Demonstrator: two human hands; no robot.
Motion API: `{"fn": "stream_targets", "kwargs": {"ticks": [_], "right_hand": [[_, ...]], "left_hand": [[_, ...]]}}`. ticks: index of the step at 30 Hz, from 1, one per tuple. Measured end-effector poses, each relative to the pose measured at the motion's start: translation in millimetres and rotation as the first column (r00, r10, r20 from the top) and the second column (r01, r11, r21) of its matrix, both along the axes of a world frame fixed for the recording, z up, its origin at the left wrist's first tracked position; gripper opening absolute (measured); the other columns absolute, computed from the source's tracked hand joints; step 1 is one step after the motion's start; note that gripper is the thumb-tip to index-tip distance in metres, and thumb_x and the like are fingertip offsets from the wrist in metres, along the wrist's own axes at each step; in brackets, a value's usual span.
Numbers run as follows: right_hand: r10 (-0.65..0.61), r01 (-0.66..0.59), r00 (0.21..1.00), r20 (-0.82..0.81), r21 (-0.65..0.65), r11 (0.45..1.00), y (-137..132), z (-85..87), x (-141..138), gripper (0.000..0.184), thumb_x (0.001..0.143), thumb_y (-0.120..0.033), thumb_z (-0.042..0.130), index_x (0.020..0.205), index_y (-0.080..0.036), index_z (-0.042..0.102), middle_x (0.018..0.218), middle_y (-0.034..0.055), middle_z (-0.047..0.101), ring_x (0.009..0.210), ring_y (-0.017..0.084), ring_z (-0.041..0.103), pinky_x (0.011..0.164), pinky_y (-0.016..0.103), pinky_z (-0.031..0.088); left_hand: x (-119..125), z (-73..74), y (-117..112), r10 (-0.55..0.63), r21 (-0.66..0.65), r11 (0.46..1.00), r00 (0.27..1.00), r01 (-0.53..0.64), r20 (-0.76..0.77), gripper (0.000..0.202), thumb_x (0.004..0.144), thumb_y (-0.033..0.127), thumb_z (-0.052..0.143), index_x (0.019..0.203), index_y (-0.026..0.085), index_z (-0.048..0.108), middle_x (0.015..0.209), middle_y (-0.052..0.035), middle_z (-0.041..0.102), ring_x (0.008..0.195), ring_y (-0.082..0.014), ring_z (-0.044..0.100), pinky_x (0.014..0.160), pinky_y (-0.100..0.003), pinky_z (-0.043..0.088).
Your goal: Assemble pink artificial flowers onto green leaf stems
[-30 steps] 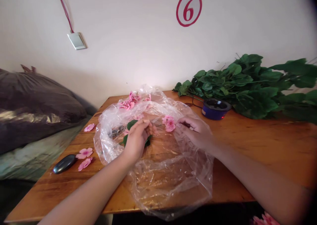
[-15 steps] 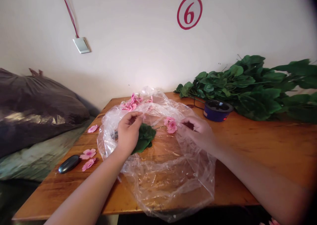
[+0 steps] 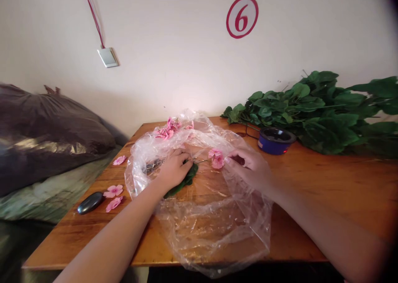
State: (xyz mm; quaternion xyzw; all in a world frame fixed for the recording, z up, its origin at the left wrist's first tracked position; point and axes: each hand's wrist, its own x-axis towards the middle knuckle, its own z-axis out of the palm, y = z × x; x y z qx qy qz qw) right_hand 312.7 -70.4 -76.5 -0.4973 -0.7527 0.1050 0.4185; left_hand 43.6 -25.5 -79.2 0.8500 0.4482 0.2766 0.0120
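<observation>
At the middle of the table, my right hand (image 3: 248, 167) is pinched at the right edge of a pink artificial flower (image 3: 217, 158). A thin stem runs from the flower leftward to green artificial leaves (image 3: 191, 175). My left hand (image 3: 175, 167) lies over these leaves and stems, fingers curled down; what is under them is hidden. Beneath both hands spreads a crumpled clear plastic bag (image 3: 214, 233). A small heap of pink flowers (image 3: 169, 127) rests on the far part of the bag.
Loose pink blossoms (image 3: 113, 191) lie at the left beside a dark oval object (image 3: 91, 203). A blue round pot (image 3: 276, 140) with a red light stands at the right, before piled green leaf sprays (image 3: 314, 108). Full dark sacks (image 3: 46, 125) sit left of the wooden table (image 3: 311, 191).
My left hand has come down from a raised pinch onto the leaves and stems, turning its back upward. My right hand stays at the pink flower. The view has shifted slightly.
</observation>
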Motion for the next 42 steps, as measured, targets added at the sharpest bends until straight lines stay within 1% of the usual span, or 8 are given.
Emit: {"fn": "stream_targets", "kwargs": {"ticks": [4, 8, 11, 16, 21, 29, 37, 42], "right_hand": [[-0.008, 0.008, 1.0, -0.006, -0.019, 1.0, -4, 2.2, -2, 0.02, 0.091, -0.04, 0.057, 0.095, -0.026, 0.071, 0.09, 0.0012, 0.073, 0.076, 0.018, 0.062, 0.065, 0.03, 0.042], [-0.003, 0.002, 1.0, -0.009, -0.031, 1.0, -4, 1.9, -3, 0.02, 0.09, -0.039, 0.057, 0.093, -0.025, 0.071, 0.091, 0.0021, 0.073, 0.076, 0.019, 0.063, 0.064, 0.03, 0.044], [-0.021, 0.02, 0.999, -0.024, -0.047, 0.999, -1, 0.8, -3, 0.02, 0.089, -0.041, 0.058, 0.092, -0.026, 0.071, 0.092, 0.0022, 0.074, 0.075, 0.02, 0.063, 0.063, 0.031, 0.044], [-0.013, 0.006, 0.995, -0.101, -0.072, 0.997, 5, -0.7, -2, 0.019, 0.088, -0.037, 0.058, 0.088, -0.024, 0.071, 0.092, 0.0041, 0.073, 0.08, 0.021, 0.063, 0.065, 0.031, 0.045], [-0.005, -0.018, 0.976, -0.219, -0.106, 0.994, 14, -4.7, 0, 0.024, 0.088, -0.041, 0.057, 0.082, -0.021, 0.069, 0.08, 0.0035, 0.069, 0.074, 0.02, 0.06, 0.066, 0.031, 0.044], [-0.115, -0.015, 0.841, -0.529, -0.236, 0.972, 37, -25.8, 7, 0.029, 0.08, -0.047, 0.064, 0.077, -0.019, 0.066, 0.059, -0.002, 0.053, 0.056, 0.015, 0.049, 0.053, 0.027, 0.036], [-0.152, 0.002, 0.828, -0.539, -0.268, 0.963, 42, -33.8, 8, 0.027, 0.078, -0.047, 0.065, 0.071, -0.021, 0.065, 0.06, -0.0021, 0.055, 0.055, 0.014, 0.049, 0.054, 0.028, 0.035], [-0.133, -0.016, 0.825, -0.549, -0.257, 0.966, 42, -32.1, 8, 0.029, 0.078, -0.049, 0.065, 0.073, -0.021, 0.066, 0.059, -0.0016, 0.055, 0.054, 0.015, 0.05, 0.052, 0.028, 0.037]], "left_hand": [[1, -4.5, 5, -0.06, -0.109, 0.991, 0.993, 0.071, 0.105, 0.024, 0.094, 0.027, 0.051, 0.077, 0.021, 0.066, 0.093, -0.0045, 0.068, 0.098, -0.0211, 0.06, 0.096, -0.039, 0.043], [2, -6.5, 5, -0.091, -0.194, 0.973, 0.98, 0.125, 0.175, 0.026, 0.095, 0.031, 0.049, 0.077, 0.02, 0.065, 0.09, -0.0045, 0.066, 0.092, -0.0203, 0.06, 0.091, -0.037, 0.045], [2, -8.5, 3, -0.114, -0.18, 0.973, 0.979, 0.144, 0.167, 0.024, 0.095, 0.032, 0.049, 0.08, 0.021, 0.066, 0.095, -0.005, 0.065, 0.097, -0.0209, 0.059, 0.094, -0.038, 0.044], [5, -13.0, -1, -0.069, -0.163, 0.983, 0.994, 0.081, 0.08, 0.019, 0.094, 0.032, 0.052, 0.087, 0.023, 0.068, 0.107, -0.0048, 0.062, 0.106, -0.0221, 0.055, 0.098, -0.039, 0.041], [10, -14.6, -4, -0.063, -0.156, 0.986, 0.998, 0.063, 0.004, 0.018, 0.094, 0.033, 0.053, 0.089, 0.023, 0.068, 0.111, -0.0046, 0.058, 0.109, -0.0231, 0.052, 0.099, -0.041, 0.039], [14, -15.3, -7, -0.055, -0.146, 0.988, 0.995, 0.043, -0.08, 0.018, 0.093, 0.036, 0.055, 0.09, 0.023, 0.068, 0.114, -0.0048, 0.056, 0.111, -0.0259, 0.05, 0.098, -0.044, 0.037], [17, -19.2, -6, -0.113, -0.08, 0.992, 0.984, 0.102, -0.14, 0.026, 0.094, 0.045, 0.053, 0.089, 0.024, 0.067, 0.112, -0.004, 0.058, 0.109, -0.0248, 0.05, 0.106, -0.048, 0.03], [17, -15.2, -8, -0.131, -0.094, 0.988, 0.986, 0.122, -0.101, 0.025, 0.097, 0.042, 0.048, 0.096, 0.026, 0.067, 0.114, -0.003, 0.059, 0.111, -0.0231, 0.05, 0.105, -0.045, 0.03]]}}
